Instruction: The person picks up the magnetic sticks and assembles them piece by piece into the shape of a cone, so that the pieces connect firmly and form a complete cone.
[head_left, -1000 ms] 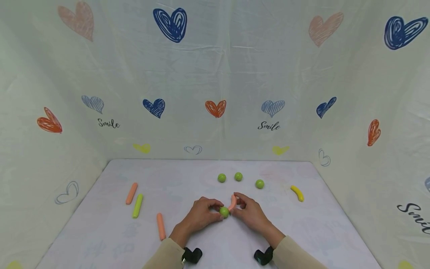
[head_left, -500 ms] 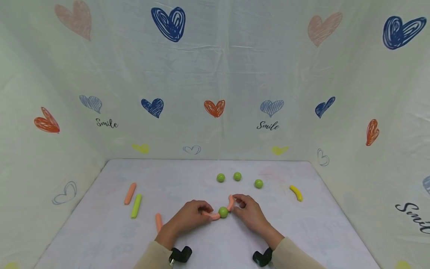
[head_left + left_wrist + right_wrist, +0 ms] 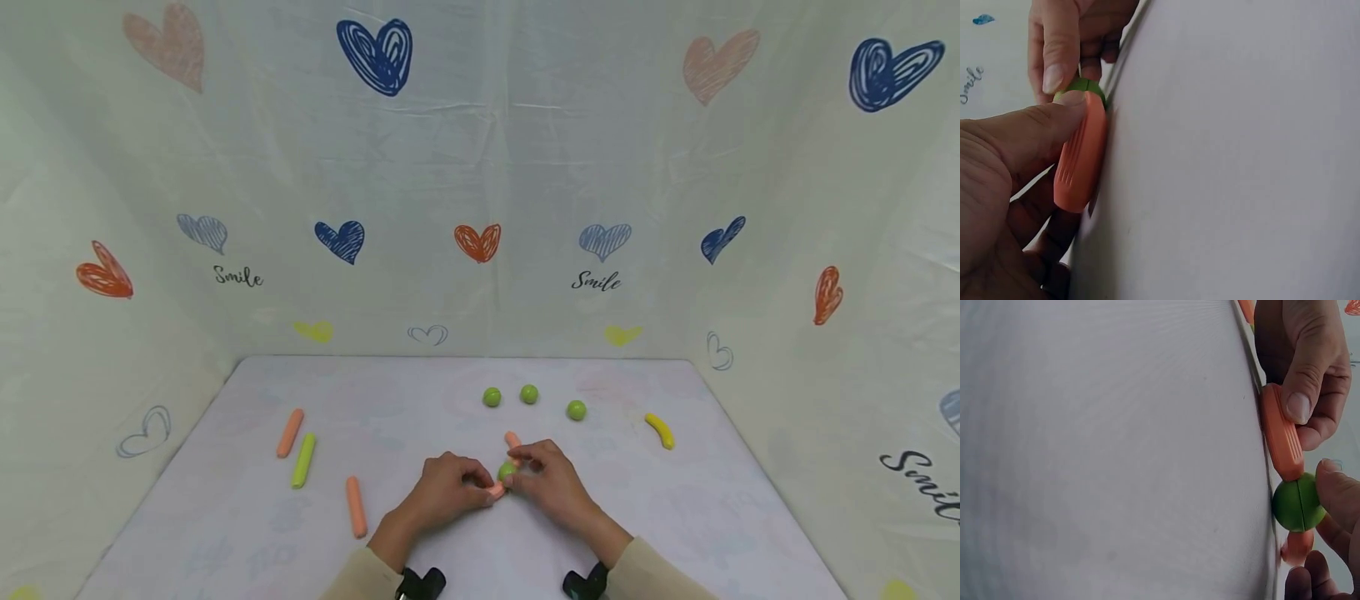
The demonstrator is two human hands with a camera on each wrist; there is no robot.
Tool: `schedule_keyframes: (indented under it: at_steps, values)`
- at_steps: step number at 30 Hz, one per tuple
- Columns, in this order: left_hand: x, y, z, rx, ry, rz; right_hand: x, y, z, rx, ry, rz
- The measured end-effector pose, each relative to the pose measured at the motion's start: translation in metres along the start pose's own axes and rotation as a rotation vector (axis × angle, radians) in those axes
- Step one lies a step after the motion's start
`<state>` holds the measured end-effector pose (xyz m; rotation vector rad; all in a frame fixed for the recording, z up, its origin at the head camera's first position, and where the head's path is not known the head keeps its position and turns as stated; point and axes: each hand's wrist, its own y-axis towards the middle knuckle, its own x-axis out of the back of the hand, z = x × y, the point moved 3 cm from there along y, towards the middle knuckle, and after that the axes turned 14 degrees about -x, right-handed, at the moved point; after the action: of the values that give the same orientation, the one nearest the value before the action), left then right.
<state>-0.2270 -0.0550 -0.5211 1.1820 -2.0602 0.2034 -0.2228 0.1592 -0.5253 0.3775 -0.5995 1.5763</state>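
Note:
Near the middle of the table, a green ball point(image 3: 506, 472) sits between two short curved orange pieces. My left hand point(image 3: 448, 490) pinches the nearer orange piece point(image 3: 1085, 156), thumb on its ribbed side in the left wrist view. One end of that piece meets the ball in the right wrist view. My right hand point(image 3: 557, 485) holds the green ball point(image 3: 1299, 503) between thumb and fingers. Beyond the ball, the farther orange piece point(image 3: 512, 438) shows past the right fingers, partly hidden by them.
Three green balls, one of them the middle ball point(image 3: 528, 394), lie at the back of the white table point(image 3: 675, 517). A yellow curved piece point(image 3: 660, 431) lies right. To the left are two orange sticks, the nearer orange stick point(image 3: 356, 507) among them, and a yellow-green stick point(image 3: 303, 461).
My left hand went from the ball to the nearer orange piece, first at its left, now close beside the ball. My right fingers shifted from the farther orange piece onto the ball; the chain turned slightly.

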Motion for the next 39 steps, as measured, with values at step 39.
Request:
schedule_keyframes:
  at_steps: [39]
  values:
    - [0.045, 0.054, 0.039, 0.139, -0.198, -0.323, 0.007, -0.002, -0.005, -0.012, 0.003, 0.037]
